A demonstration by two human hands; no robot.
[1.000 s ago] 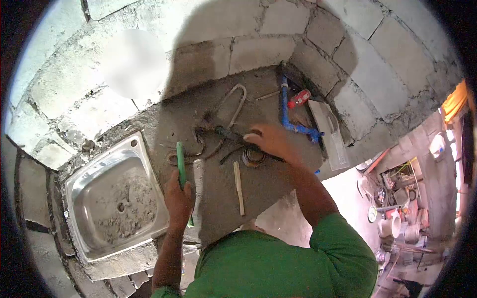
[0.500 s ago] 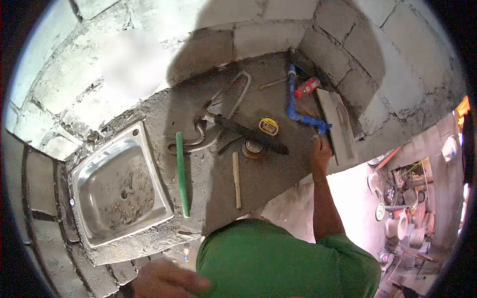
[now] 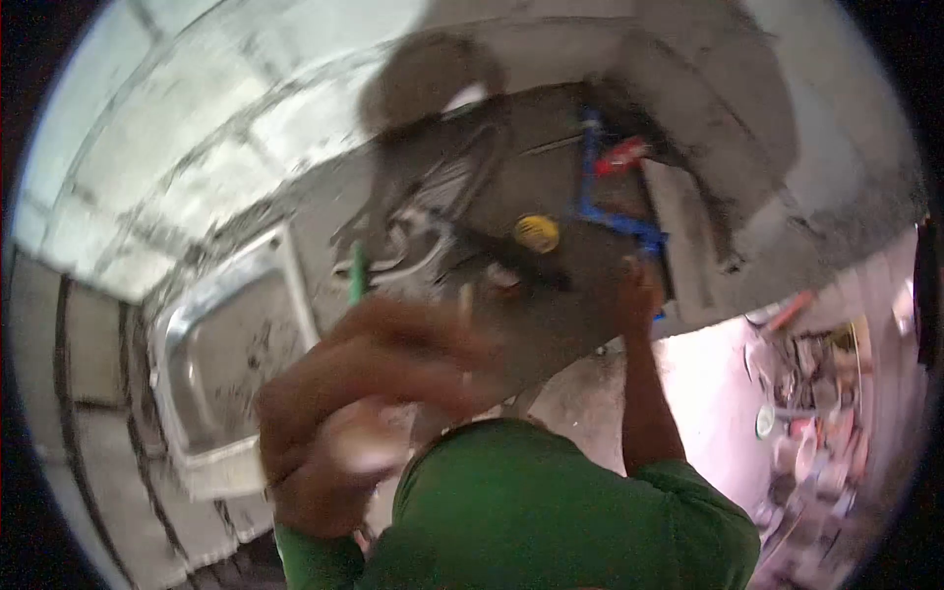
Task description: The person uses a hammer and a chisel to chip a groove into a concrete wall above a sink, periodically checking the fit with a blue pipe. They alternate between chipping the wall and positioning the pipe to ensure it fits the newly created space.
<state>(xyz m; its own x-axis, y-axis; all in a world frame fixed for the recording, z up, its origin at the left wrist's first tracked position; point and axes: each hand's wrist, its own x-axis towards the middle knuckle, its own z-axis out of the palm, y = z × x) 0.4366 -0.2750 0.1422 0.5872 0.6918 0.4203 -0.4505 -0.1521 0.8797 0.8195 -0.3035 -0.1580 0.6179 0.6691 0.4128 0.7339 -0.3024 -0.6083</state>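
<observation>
My right hand (image 3: 640, 293) is closed at the lower end of a blue pipe (image 3: 612, 222) with elbow fittings, on the grey cement counter. Blue shows both above the fingers and beside the knuckles. Large and smeared, my left hand (image 3: 364, 393) is raised close to the camera with its fingers bent, over the sink's right side. A pale blur lies under those fingers, and I cannot tell whether it is something held. Left of the pipe lies a yellow tape measure (image 3: 537, 234). A red tool (image 3: 621, 155) rests beside the pipe's upper part.
A metal sink (image 3: 305, 290) is set in the counter at left. The left hand partly hides a green tube (image 3: 357, 275). A dark-handled tool (image 3: 511, 258) and a pale hose (image 3: 393, 273) lie mid-counter. A flat board (image 3: 678, 231) leans at right, and clutter (image 3: 816, 423) fills the lower right.
My left hand has risen from the bottom edge to in front of the sink and green tube. My right hand stays at the pipe's end. The view has shifted slightly and blurred.
</observation>
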